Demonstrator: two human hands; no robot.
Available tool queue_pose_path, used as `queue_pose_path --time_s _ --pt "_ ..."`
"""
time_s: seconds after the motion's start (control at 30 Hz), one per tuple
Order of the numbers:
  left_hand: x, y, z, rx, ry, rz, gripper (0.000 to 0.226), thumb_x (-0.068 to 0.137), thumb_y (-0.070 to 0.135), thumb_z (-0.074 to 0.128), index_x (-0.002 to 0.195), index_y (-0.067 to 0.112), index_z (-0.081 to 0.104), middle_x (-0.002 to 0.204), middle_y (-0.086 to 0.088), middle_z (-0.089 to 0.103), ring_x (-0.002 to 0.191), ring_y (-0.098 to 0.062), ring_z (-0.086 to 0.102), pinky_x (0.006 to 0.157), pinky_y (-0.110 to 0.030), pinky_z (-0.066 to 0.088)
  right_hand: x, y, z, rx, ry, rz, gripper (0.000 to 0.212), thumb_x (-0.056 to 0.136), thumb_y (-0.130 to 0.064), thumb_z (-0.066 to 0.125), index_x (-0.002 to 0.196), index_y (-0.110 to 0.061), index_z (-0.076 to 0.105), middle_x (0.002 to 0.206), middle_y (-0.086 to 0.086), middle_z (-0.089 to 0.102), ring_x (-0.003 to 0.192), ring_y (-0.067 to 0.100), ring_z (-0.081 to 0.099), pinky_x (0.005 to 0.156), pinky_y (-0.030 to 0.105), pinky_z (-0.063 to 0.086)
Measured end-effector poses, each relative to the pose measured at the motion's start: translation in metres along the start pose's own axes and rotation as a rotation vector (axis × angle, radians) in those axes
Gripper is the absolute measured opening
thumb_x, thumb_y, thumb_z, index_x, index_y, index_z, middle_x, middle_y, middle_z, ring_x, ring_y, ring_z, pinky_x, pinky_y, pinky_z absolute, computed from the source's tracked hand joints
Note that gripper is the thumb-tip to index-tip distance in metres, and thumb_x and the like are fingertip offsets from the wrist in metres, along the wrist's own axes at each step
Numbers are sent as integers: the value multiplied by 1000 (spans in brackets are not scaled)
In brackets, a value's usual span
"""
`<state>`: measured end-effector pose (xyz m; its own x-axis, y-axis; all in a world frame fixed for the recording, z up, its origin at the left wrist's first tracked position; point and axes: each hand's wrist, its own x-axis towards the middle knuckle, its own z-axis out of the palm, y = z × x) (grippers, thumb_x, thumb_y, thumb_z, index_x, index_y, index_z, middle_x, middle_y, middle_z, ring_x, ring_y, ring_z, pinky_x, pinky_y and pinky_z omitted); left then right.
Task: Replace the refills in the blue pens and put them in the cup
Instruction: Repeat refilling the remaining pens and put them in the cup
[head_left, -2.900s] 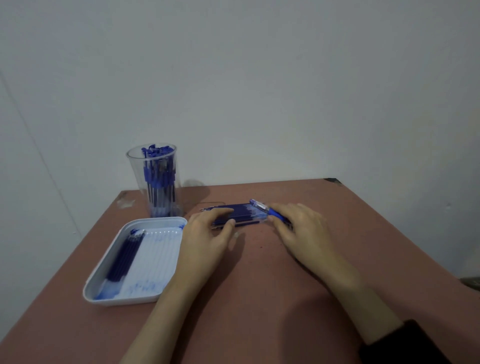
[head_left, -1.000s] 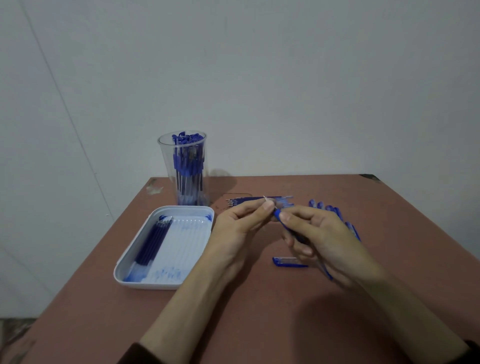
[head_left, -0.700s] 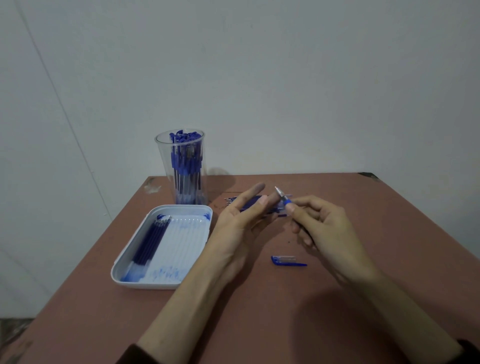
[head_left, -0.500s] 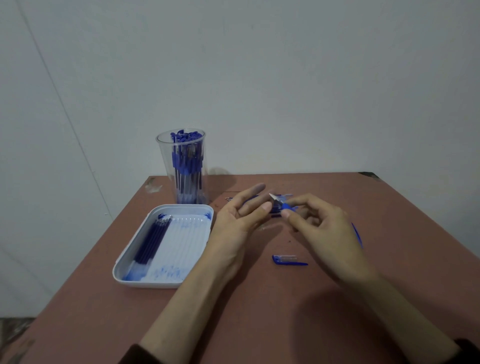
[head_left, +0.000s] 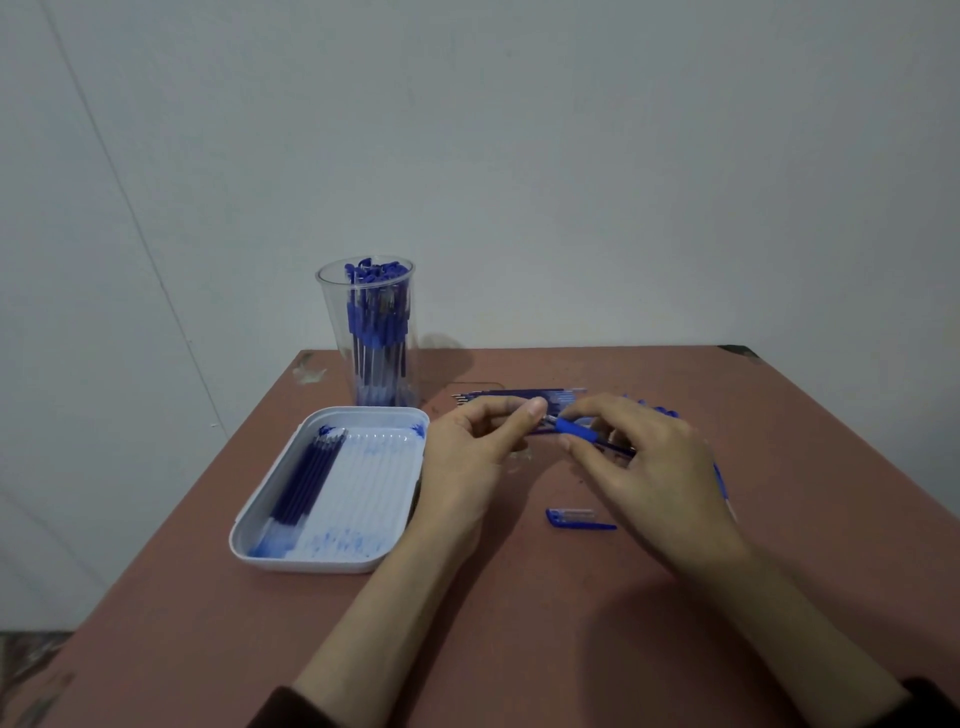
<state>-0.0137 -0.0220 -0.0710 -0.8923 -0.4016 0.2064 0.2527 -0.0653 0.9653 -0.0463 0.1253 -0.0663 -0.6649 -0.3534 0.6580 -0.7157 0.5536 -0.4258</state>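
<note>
My right hand (head_left: 644, 467) holds a blue pen (head_left: 576, 430) by its blue grip section, its tip pointing left. My left hand (head_left: 467, 457) pinches the pen's tip end between thumb and fingers. A loose blue pen cap (head_left: 576, 518) lies on the table in front of my hands. A clear cup (head_left: 371, 332) full of blue pens stands at the back left. Behind my hands lies a bundle of blue refills (head_left: 514, 395), and several more blue pens (head_left: 660, 411) lie mostly hidden behind my right hand.
A white tray (head_left: 260, 525) to the left holds several dark blue refills (head_left: 306, 478) along its left side and blue ink smears. The reddish-brown table (head_left: 519, 623) ends at the wall behind the cup and drops off at its left edge.
My left hand, which had its fingers stretched out beside the pen, has closed its thumb and fingers on the pen's tip. My right hand has lowered the pen slightly. The cap has stayed put.
</note>
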Motion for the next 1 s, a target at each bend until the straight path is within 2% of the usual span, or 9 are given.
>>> queue_pose_path --time_s 0.2,0.3,0.4,0.5,0.6,0.67,0.73,0.87,1.0 --pt "0 0 3 40 23 3 15 82 23 70 74 11 69 57 8 63 59 -1 59 63 -17 53 2 2 1 -88 51 -104 14 78 -27 75 91 -28 68 78 -13 65 67 2 53 58 23 45" --pt "1 -1 3 101 39 21 20 81 27 70 72 10 69 58 6 62 58 -3 59 65 -21 55 2 4 1 -141 37 -128 15 78 -27 75 92 -28 68 76 -12 64 67 5 54 57 25 45" --pt "1 -4 1 169 44 38 27 81 34 69 71 9 68 61 1 63 61 -8 61 73 -32 56 1 6 2 -185 14 -141 16 79 -27 74 94 -27 68 75 -11 63 68 8 56 56 27 46" --pt "2 -5 1 218 31 52 30 81 39 67 72 10 66 63 1 64 63 -9 62 74 -36 57 1 5 2 -173 15 -140 15 79 -27 74 93 -28 68 77 -12 64 68 8 57 57 24 45" --pt "2 -3 3 57 -28 -20 20 84 31 65 84 11 66 74 0 70 74 -12 67 77 -32 56 0 3 2 -56 33 -46 13 81 -29 71 94 -29 68 81 -17 66 70 1 56 61 20 45" --pt "2 -1 3 -92 -95 -87 13 86 20 65 96 12 68 89 -5 74 88 -17 69 82 -31 55 1 3 3 39 35 47 14 82 -30 69 96 -29 69 76 -21 62 68 -2 55 63 22 47" --pt "2 -1 2 -136 -133 -101 13 87 11 64 98 15 70 94 -6 74 91 -17 68 82 -27 54 1 3 3 95 15 100 14 83 -31 67 98 -30 69 70 -22 59 66 -1 56 63 24 48" --pt "1 -1 0 -149 -97 -106 10 85 10 65 91 14 72 87 -4 74 88 -16 69 77 -24 52 1 0 2 101 -19 97 16 85 -32 65 100 -28 70 71 -23 59 71 -1 58 65 16 46" --pt "3 0 0 -153 -32 -114 11 83 20 68 84 9 71 75 -2 71 75 -13 67 71 -22 54 1 0 3 56 32 50 13 82 -28 70 95 -27 70 80 -21 63 73 1 58 67 20 47"
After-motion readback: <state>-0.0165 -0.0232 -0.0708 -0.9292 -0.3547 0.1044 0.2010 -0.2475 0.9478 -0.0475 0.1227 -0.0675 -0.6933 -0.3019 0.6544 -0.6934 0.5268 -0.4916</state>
